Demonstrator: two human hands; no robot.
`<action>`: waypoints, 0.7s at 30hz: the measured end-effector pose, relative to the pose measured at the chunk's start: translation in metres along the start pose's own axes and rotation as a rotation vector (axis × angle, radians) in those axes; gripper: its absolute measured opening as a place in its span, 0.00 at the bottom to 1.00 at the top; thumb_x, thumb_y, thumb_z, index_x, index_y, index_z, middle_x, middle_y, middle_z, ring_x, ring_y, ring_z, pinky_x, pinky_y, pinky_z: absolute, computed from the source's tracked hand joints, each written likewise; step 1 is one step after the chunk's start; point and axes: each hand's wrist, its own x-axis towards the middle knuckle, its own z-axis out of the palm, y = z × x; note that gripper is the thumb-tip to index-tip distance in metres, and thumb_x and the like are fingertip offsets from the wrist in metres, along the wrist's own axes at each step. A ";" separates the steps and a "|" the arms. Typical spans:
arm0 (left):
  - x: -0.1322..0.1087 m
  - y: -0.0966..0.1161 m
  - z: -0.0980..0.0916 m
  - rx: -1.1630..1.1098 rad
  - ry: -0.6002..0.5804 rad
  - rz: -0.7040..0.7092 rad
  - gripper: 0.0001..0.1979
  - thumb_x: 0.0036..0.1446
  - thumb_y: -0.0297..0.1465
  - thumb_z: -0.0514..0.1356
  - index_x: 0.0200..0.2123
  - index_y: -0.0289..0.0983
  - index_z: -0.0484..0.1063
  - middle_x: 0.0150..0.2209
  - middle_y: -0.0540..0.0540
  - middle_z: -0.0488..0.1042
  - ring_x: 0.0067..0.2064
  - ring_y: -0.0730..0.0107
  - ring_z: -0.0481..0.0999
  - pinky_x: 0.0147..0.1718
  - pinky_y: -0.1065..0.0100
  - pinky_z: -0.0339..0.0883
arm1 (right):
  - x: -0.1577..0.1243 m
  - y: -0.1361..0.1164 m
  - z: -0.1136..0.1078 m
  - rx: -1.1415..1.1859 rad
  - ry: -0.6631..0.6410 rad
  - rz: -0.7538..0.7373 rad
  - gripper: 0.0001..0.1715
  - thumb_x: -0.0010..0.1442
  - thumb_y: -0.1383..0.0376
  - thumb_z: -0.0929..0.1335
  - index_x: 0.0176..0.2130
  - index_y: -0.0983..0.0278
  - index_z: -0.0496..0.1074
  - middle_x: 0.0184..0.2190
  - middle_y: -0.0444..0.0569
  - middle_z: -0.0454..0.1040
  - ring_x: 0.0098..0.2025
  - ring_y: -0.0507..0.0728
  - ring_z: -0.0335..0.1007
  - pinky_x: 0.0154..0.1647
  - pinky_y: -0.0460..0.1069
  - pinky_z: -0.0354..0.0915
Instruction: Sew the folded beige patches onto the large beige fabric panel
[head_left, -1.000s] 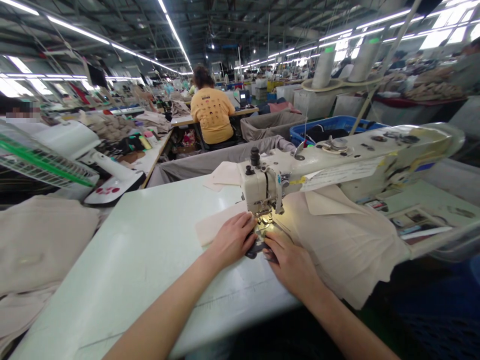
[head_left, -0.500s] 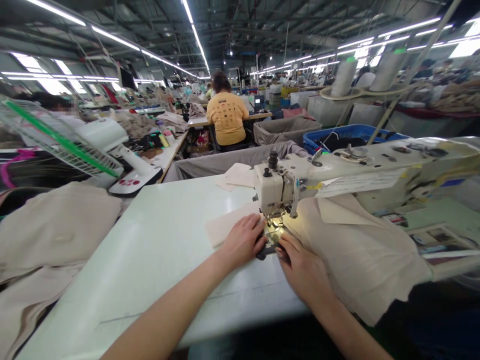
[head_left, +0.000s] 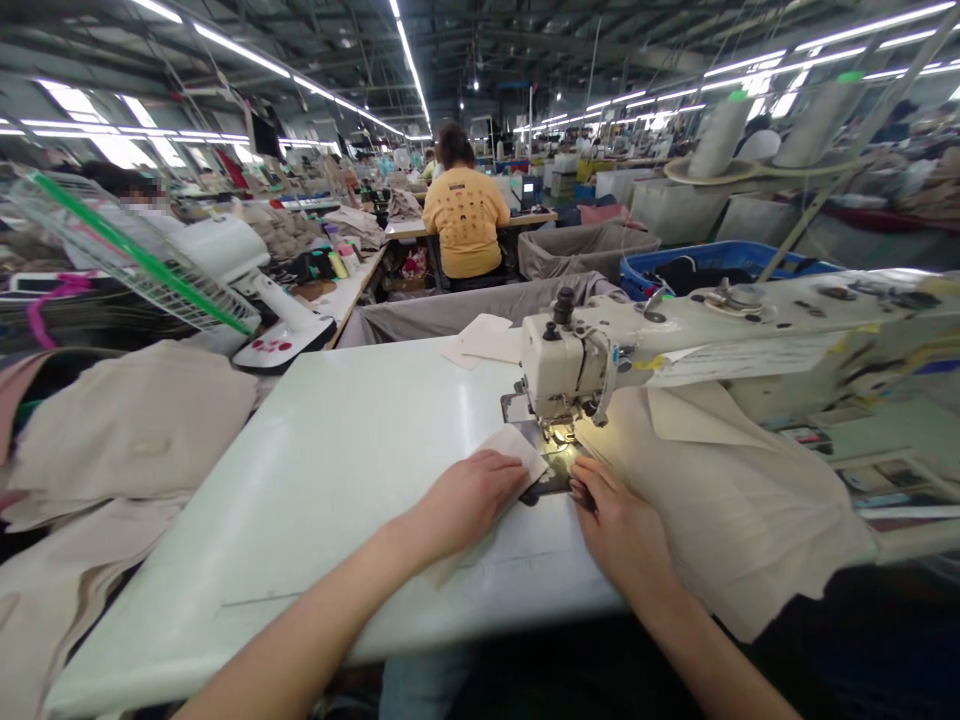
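Near the front of the sewing machine (head_left: 559, 370), my left hand (head_left: 472, 500) lies over a small beige fabric piece (head_left: 517, 447), fingers together and holding it. One corner of that piece juts past my fingertips onto the dark needle plate; another part shows under my wrist. My right hand (head_left: 619, 520) is closed, its fingers curled in a pinch just right of the lit presser foot (head_left: 559, 434). Something dark shows between those fingers, too small to make out. A large beige fabric panel (head_left: 720, 490) lies against the right hand's outer side, under the machine arm.
Loose beige pieces (head_left: 487, 340) lie behind the machine head on the pale table (head_left: 345, 430). More beige fabric (head_left: 135, 430) is piled at left, below a white fan (head_left: 217, 245). Beyond are a blue basket (head_left: 637, 275), thread cones (head_left: 716, 140) and a seated person (head_left: 466, 220).
My left hand has drawn the small fabric piece toward me and turned it, uncovering the needle plate. My right hand stays beside the presser foot. The whole view has shifted slightly.
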 end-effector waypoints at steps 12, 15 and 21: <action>-0.010 -0.001 -0.013 0.476 -0.142 -0.645 0.15 0.68 0.35 0.48 0.43 0.32 0.69 0.40 0.37 0.72 0.40 0.52 0.78 0.30 0.61 0.70 | -0.014 0.004 -0.021 0.236 -0.106 -0.091 0.32 0.53 0.79 0.60 0.53 0.61 0.73 0.50 0.51 0.74 0.48 0.55 0.75 0.45 0.47 0.74; -0.012 0.002 -0.014 0.479 -0.145 -0.656 0.15 0.67 0.35 0.47 0.43 0.32 0.69 0.40 0.37 0.73 0.40 0.52 0.78 0.30 0.61 0.70 | -0.013 0.001 -0.026 0.183 -0.220 -0.148 0.31 0.53 0.79 0.61 0.52 0.60 0.74 0.48 0.50 0.75 0.47 0.56 0.75 0.43 0.47 0.73; -0.010 0.009 -0.015 0.468 -0.119 -0.652 0.13 0.66 0.33 0.50 0.41 0.31 0.70 0.38 0.37 0.74 0.39 0.51 0.77 0.31 0.59 0.69 | -0.010 -0.002 -0.029 0.104 -0.381 -0.133 0.29 0.51 0.81 0.62 0.47 0.61 0.76 0.47 0.49 0.76 0.47 0.56 0.75 0.45 0.48 0.72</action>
